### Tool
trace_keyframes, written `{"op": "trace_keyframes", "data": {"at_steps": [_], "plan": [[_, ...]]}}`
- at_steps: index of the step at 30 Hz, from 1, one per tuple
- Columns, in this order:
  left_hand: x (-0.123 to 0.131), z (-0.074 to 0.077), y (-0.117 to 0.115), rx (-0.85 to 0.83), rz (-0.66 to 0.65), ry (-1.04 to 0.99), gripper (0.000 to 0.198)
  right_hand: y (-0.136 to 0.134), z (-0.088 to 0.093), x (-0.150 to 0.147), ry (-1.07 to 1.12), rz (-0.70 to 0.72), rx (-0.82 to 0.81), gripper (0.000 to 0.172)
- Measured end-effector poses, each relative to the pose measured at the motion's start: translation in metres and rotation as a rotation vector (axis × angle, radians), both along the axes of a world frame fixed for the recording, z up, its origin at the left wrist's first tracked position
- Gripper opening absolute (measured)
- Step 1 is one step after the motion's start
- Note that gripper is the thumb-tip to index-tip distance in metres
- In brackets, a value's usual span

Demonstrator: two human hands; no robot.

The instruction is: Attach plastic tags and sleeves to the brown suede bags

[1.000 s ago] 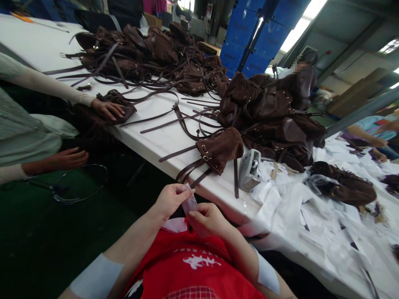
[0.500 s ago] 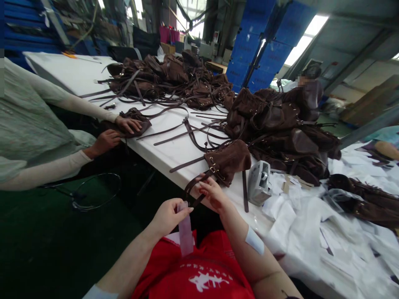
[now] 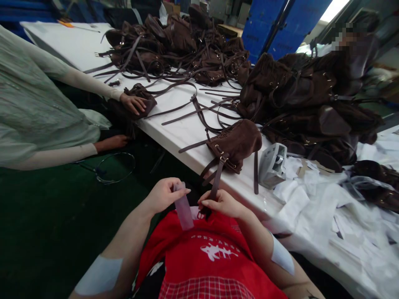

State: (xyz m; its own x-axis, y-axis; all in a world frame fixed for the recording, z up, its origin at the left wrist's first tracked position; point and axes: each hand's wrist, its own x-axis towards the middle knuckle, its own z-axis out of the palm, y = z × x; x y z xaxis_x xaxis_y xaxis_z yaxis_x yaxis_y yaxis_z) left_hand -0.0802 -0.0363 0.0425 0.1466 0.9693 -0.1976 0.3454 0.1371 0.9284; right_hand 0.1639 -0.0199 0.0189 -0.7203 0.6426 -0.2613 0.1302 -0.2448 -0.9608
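Left hand (image 3: 168, 193): thumb and fingers pinched on one translucent, pale-lilac flat strip (image 3: 184, 214), film-like, hanging below the grip. Right hand (image 3: 222, 203): closed on one dark-brown, leather-look strap (image 3: 217, 176), small buckle (image 3: 201, 213) near its fingertips. Progress: both pieces taken up; strip and strap apart, the strap's visible length unwrapped. Ahead of right hand: one dark-brown, suede-textured bag (image 3: 240, 143), gathered, gold-toned rings, on a smooth white table (image 3: 168, 135). Ahead and rightward of that hand: one grey, block-shaped device (image 3: 268, 168).

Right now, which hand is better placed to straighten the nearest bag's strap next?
Probably the right hand: its fingers hold this strap, while the left hand holds a translucent strip.
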Motion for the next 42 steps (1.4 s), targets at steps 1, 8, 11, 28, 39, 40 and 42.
{"op": "trace_keyframes", "data": {"at_steps": [1,8,11,28,39,40,42], "plan": [[0.006,0.001,0.000,0.012,-0.034,0.007,0.032,-0.002,0.000,0.000,-0.028,-0.024,0.020,0.040],[0.050,0.002,0.006,0.098,-0.060,-0.045,0.026,-0.007,-0.003,-0.009,-0.112,-0.058,0.191,0.026],[0.056,0.002,0.005,0.124,-0.067,-0.109,0.022,-0.009,-0.002,-0.010,-0.080,-0.130,0.195,0.026],[0.031,0.002,0.004,0.228,-0.253,0.298,0.027,0.002,0.037,0.017,0.113,-0.515,0.175,0.058],[0.042,-0.006,-0.001,0.128,-0.526,0.123,0.031,0.009,0.028,0.015,0.176,-0.602,0.352,0.050],[0.042,-0.007,-0.001,0.119,-0.534,0.115,0.030,0.009,0.027,0.015,0.176,-0.606,0.370,0.049],[0.043,-0.009,-0.001,0.106,-0.536,0.106,0.029,0.009,0.026,0.015,0.180,-0.616,0.401,0.047]]}}
